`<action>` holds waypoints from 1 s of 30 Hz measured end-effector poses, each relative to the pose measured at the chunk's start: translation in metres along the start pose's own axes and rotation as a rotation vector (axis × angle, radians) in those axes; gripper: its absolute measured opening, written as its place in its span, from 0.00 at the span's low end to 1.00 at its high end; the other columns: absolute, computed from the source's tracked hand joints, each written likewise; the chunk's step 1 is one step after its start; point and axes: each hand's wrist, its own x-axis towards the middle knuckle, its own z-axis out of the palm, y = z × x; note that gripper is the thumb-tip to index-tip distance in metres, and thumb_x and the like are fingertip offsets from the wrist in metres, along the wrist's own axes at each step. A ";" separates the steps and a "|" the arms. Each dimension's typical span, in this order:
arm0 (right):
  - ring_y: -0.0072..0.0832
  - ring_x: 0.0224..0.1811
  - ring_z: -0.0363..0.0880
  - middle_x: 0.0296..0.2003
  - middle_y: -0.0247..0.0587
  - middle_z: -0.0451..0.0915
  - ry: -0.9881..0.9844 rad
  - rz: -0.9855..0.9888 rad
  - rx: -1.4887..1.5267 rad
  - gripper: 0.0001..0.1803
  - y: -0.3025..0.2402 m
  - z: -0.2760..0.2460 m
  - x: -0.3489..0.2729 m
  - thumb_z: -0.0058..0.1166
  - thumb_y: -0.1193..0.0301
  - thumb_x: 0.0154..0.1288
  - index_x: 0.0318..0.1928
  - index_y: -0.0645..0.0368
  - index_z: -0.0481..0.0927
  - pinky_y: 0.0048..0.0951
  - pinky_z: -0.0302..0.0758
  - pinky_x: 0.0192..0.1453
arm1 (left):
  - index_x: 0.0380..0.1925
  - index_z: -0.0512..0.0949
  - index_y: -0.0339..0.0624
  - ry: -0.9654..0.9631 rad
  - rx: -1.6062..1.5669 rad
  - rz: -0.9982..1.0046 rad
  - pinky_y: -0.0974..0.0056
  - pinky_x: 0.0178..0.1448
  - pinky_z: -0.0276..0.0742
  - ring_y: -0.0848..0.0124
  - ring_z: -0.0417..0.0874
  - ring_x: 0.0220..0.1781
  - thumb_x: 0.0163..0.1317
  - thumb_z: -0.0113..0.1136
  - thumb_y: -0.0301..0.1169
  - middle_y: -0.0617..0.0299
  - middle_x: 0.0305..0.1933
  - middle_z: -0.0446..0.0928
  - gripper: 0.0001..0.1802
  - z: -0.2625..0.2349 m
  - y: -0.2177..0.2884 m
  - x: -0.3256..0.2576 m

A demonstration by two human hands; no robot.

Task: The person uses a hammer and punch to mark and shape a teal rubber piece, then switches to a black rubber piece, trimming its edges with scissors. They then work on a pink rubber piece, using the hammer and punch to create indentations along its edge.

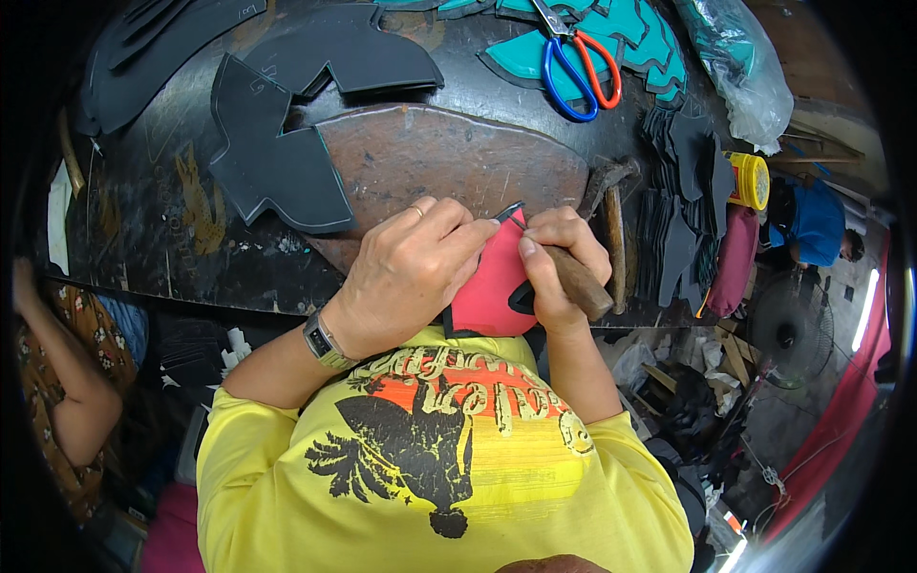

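Observation:
Between my hands, at the table's near edge, hangs a red-pink piece of material [487, 286] with black edging. My left hand [420, 253] is closed, its thumb and fingers pinching the piece near its upper edge. Opposite it, my right hand [565, 253] is closed around a tool with a worn wooden handle [581, 286]; its working end is hidden. The right fingertips also press on the piece's top right edge. A narrow black folded strip [511, 212] shows at the top, between the fingertips of both hands.
A brown worn board [430, 153] lies ahead of my hands, with black cut pieces [277, 162] to its left. To the right are a hammer [614, 229] and stacked dark pieces [683, 201]. Scissors [580, 72] rest on teal pieces [516, 57]. Another person's arm [72, 382] is at left.

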 end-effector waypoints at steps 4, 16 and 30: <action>0.34 0.27 0.81 0.27 0.45 0.80 -0.026 -0.022 -0.077 0.06 0.001 0.003 -0.001 0.60 0.84 0.52 0.31 0.65 0.78 0.30 0.78 0.36 | 0.44 0.85 0.40 -0.008 0.007 -0.002 0.58 0.42 0.81 0.60 0.83 0.38 0.57 0.70 0.21 0.59 0.36 0.79 0.14 0.001 0.000 0.001; 0.35 0.26 0.80 0.26 0.45 0.79 -0.064 -0.008 -0.047 0.06 0.000 0.001 0.000 0.61 0.83 0.51 0.30 0.64 0.77 0.31 0.77 0.35 | 0.45 0.84 0.40 -0.020 0.022 -0.014 0.59 0.44 0.81 0.61 0.82 0.41 0.57 0.69 0.24 0.60 0.37 0.77 0.14 -0.002 0.002 -0.001; 0.31 0.29 0.81 0.27 0.44 0.81 -0.067 0.036 0.063 0.05 0.002 -0.002 0.001 0.61 0.84 0.54 0.31 0.66 0.78 0.30 0.78 0.37 | 0.43 0.85 0.42 -0.020 0.054 -0.015 0.60 0.45 0.81 0.63 0.82 0.40 0.57 0.69 0.27 0.62 0.36 0.77 0.12 -0.006 0.002 -0.005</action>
